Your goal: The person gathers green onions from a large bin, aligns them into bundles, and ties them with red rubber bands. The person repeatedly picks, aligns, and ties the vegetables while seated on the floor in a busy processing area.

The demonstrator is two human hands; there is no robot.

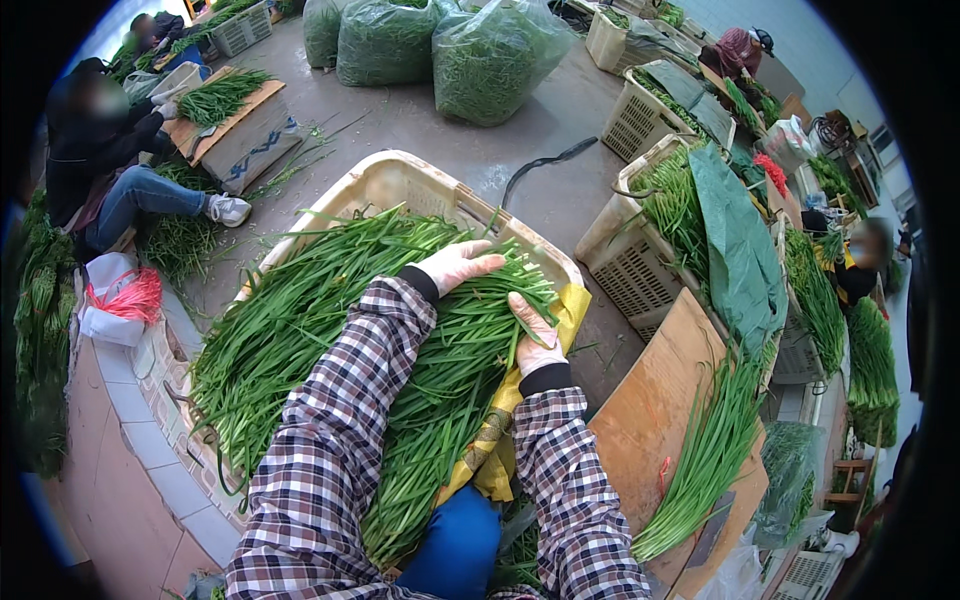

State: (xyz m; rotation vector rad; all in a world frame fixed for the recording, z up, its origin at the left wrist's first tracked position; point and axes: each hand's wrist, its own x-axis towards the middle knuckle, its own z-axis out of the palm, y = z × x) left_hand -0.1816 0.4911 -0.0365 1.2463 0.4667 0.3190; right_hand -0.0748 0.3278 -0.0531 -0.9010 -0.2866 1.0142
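A large heap of long green chives [330, 300] fills a cream plastic crate [400, 165] in front of me. My left hand [460, 268], in a thin pale glove, lies over the top of the chives near the crate's far right part, its fingers stretched toward the right. Lower and to the right, my right hand [535, 335], gloved too, grips the edge of the same chives. Its thumb shows on top, while its other fingers are hidden under the leaves. Yellow sheeting [570, 315] hangs over the crate's right rim, next to my right wrist.
To the right, a wooden board [660, 390] bears a bundle of chives [700, 470]. Crates [640, 265] of chives stand beyond it, with a green sheet [740, 240]. Pink ties [130, 295] lie at left. Filled plastic bags [500, 60] stand behind. Another person [110, 150] sits at far left.
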